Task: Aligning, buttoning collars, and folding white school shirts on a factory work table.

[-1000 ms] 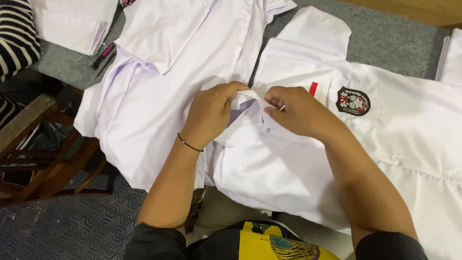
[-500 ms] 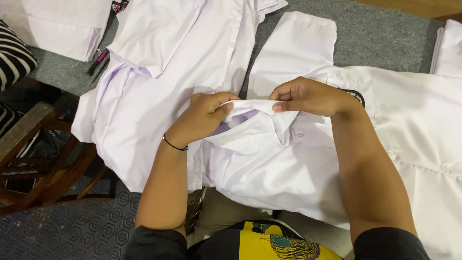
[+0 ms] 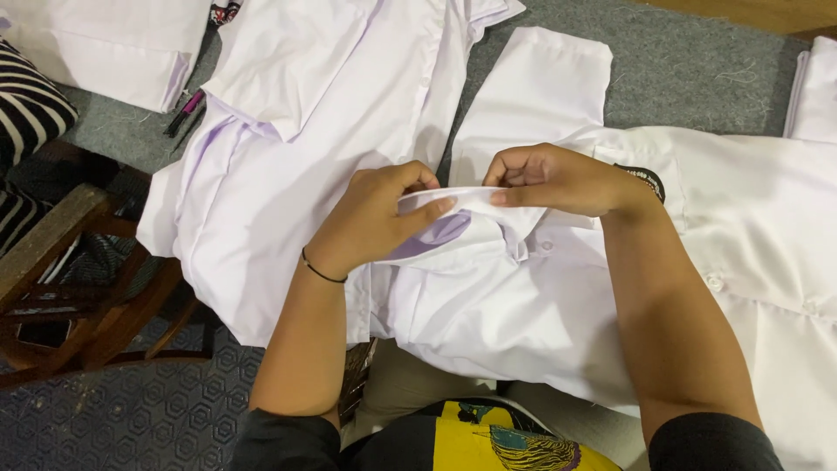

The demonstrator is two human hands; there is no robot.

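Both hands pinch the collar (image 3: 466, 196) of the white shirt (image 3: 488, 305). The left hand (image 3: 375, 218) grips its left end, the right hand (image 3: 558, 179) its right end. The collar's long axis runs between them, above the shirt body.

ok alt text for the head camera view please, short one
Two bare hands pinch a white shirt's collar between them, the left hand and right hand each gripping one end. The shirt lies on a grey surface beside another white shirt; a wooden chair stands at the left.
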